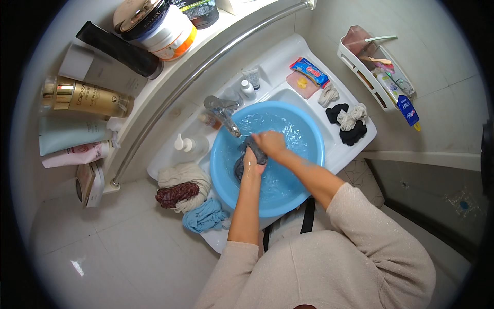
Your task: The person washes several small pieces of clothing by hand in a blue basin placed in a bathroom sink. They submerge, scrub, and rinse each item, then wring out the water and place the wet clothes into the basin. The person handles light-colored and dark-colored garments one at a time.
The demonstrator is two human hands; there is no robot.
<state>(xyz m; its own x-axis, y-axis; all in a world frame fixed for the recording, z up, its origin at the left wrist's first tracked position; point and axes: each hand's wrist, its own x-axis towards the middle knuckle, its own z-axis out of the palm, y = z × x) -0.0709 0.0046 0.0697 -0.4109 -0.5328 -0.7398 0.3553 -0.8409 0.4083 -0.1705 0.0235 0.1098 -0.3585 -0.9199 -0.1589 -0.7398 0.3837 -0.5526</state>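
Observation:
Both my hands are over a light blue plastic basin [321,152] that holds water and stands in a white washbasin. A wet dark grey cloth item [239,169] is bunched up there. Wrapped around its lower part is my left hand [253,161], wet to the wrist. My right hand [270,142] is closed on the cloth's upper end, just beside the spout of the chrome faucet [227,119]. Part of the cloth hangs to the left, over or in the rippling water. The fingers partly hide the cloth.
On the washbasin's right ledge [359,145] lie black and white cloth bundles [353,117] and a blue soap wrapper [310,72]. A pump bottle [189,143], beige cloth [181,174] and blue cloth [204,216] sit left. A metal rail [208,65] and wall caddy [366,73] border the space.

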